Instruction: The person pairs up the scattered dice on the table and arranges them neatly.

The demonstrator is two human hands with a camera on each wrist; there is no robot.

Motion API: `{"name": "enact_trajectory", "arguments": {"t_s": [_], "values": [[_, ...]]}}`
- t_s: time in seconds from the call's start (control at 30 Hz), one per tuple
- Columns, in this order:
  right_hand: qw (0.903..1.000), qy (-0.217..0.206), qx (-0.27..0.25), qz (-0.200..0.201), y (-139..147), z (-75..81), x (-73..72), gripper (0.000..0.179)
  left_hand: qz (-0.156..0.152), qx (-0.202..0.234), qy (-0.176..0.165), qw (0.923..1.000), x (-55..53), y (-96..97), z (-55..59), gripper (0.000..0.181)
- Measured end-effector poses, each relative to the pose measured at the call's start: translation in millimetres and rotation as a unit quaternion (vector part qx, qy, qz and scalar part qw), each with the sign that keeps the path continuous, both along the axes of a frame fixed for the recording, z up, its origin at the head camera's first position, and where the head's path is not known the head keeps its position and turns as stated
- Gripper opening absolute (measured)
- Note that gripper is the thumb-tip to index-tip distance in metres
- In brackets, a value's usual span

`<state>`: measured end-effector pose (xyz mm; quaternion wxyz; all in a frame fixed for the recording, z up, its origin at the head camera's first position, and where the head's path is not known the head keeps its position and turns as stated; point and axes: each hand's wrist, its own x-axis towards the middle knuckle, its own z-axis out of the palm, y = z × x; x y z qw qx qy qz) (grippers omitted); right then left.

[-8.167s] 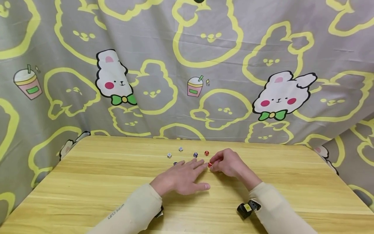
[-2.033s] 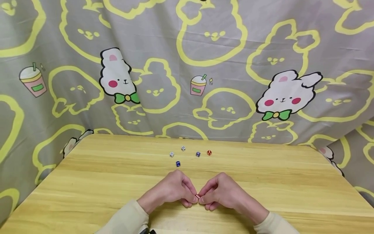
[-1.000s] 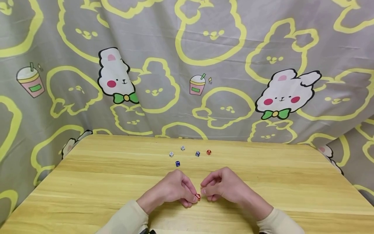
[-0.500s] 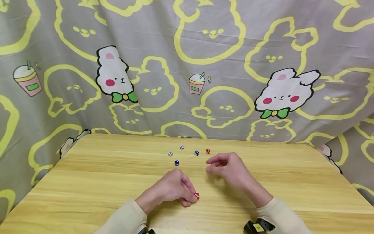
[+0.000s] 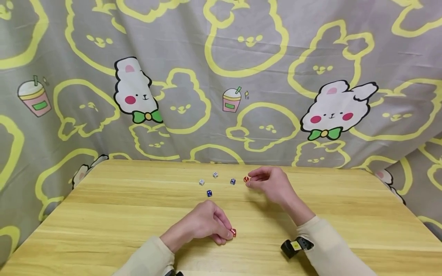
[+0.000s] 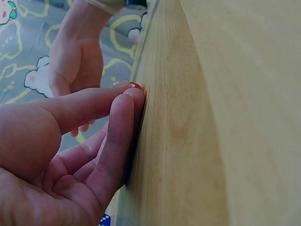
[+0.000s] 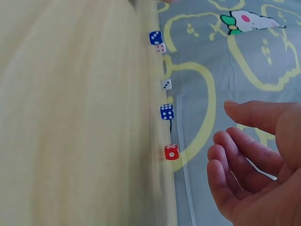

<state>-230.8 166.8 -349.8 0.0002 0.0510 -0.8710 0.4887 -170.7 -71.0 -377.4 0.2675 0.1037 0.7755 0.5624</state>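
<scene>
Thumb and fingers of my left hand pinch a red die at the table near me; in the left wrist view only a bit of that red die shows past the fingertips. My right hand is at the second red die, farther back. The right wrist view has thumb and fingers parted, with a gap between them and this red die. Left of it stands a blue die. Another blue die lies beyond my left hand.
Two white dice, one at left and one farther back, sit on the wooden table. A grey patterned curtain hangs along the back edge. A black wrist camera is on my right wrist.
The first red die came from the dice group to the front, where both hands held it. My right hand then let go and moved back to the other red die; my left keeps its pinch.
</scene>
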Motion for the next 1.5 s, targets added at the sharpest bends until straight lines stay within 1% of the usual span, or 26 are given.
{"name": "enact_trajectory", "arguments": {"t_s": [0.2,0.5,0.63,0.9,1.1,1.33,1.5], "values": [[0.9998,-0.008,0.0,-0.02,-0.2,-2.1,-8.7,0.031,-0.001,0.001,-0.002,1.0,0.4,0.3,-2.0,0.013],[0.9991,-0.001,0.014,-0.039,-4.7,-2.3,-24.1,0.033,-0.001,-0.001,-0.004,1.0,0.0,0.2,-0.9,0.012],[0.9989,-0.009,0.012,-0.045,-5.9,-2.9,-28.1,0.034,0.0,-0.003,-0.004,1.0,-0.5,0.2,-0.3,0.013],[0.9982,-0.006,0.027,-0.054,-3.4,-7.2,-32.5,0.034,-0.002,-0.007,-0.002,1.0,-1.5,0.7,-0.7,0.012],[0.9979,-0.03,0.026,-0.05,1.3,-11.5,-34.3,0.037,-0.005,-0.004,-0.002,1.0,-2.7,3.4,0.7,0.012],[0.9966,-0.067,0.012,-0.045,-2.5,-16.4,-38.6,0.035,-0.001,-0.009,-0.001,1.0,-1.1,1.8,1.7,0.013],[0.9955,-0.076,0.029,-0.049,-6.7,-19.7,-41.2,0.03,-0.002,-0.004,-0.001,1.0,0.2,-0.6,0.8,0.013]]}}
